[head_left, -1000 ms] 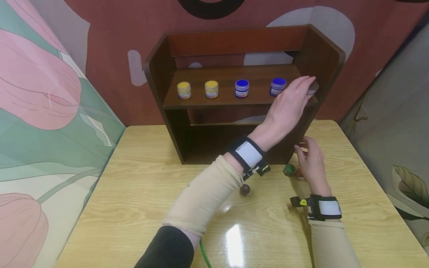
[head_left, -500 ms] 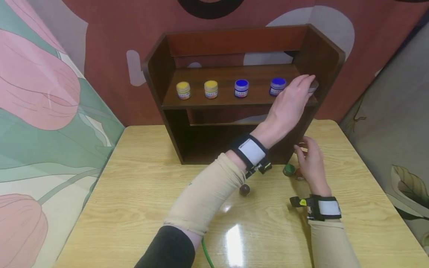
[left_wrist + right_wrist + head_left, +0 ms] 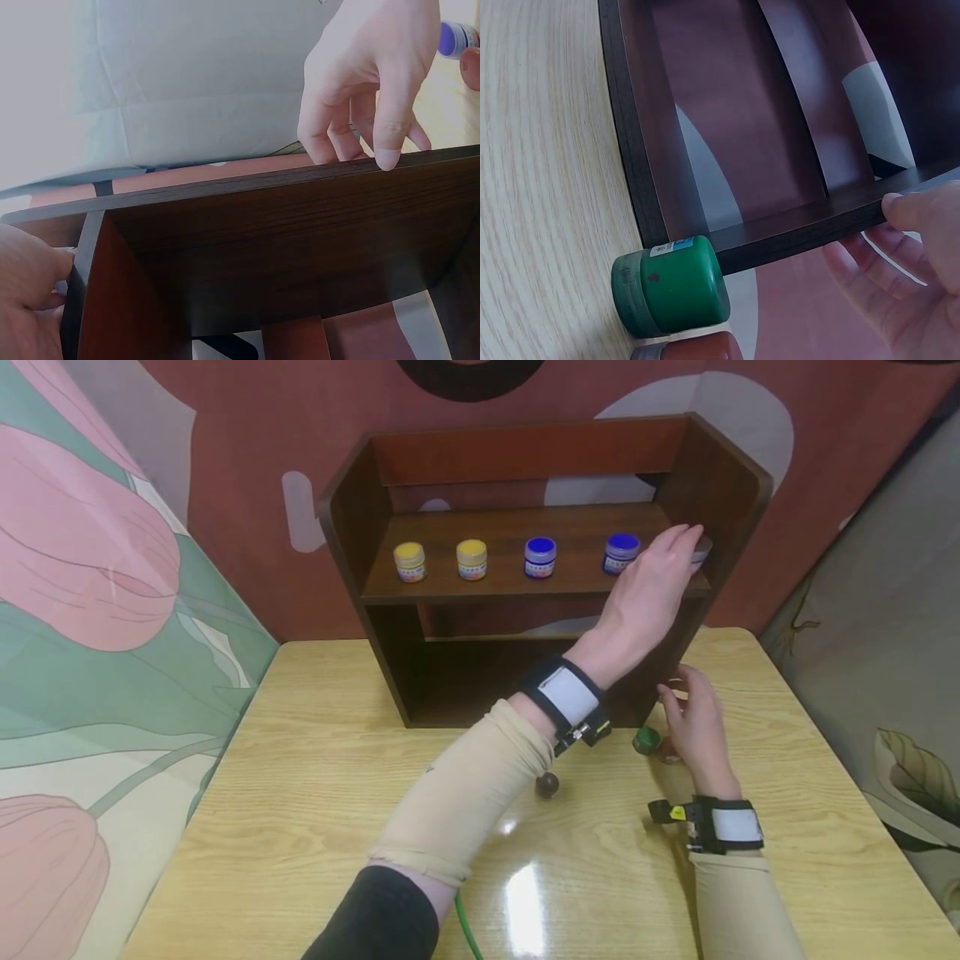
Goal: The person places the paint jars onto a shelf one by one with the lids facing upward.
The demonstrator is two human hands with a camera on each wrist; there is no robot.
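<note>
My left hand [image 3: 652, 581] reaches up to the right end of the upper shelf, its fingers around a small jar [image 3: 701, 553] with a dull greyish lid; they cover much of it. In the left wrist view the shelf's edge hides part of that grip. Low down, my right hand [image 3: 699, 727] grips the front edge of the dark brown shelf unit's side panel [image 3: 802, 240], thumb on the inner face and fingers outside. Two blue-lidded jars [image 3: 540, 558] and two yellow-lidded jars [image 3: 472, 560] stand in a row left of my left hand.
On the wooden table [image 3: 300, 827], a green jar [image 3: 671, 289] lies at the shelf unit's foot, with a reddish-brown jar [image 3: 694, 347] beside it. A dark brown round-topped jar [image 3: 547, 785] is near my left wrist strap. A green cable [image 3: 467, 927] runs off the front.
My left hand has edged slightly up and to the right, its fingers covering more of the greyish-lidded jar. My right hand keeps its hold on the panel.
</note>
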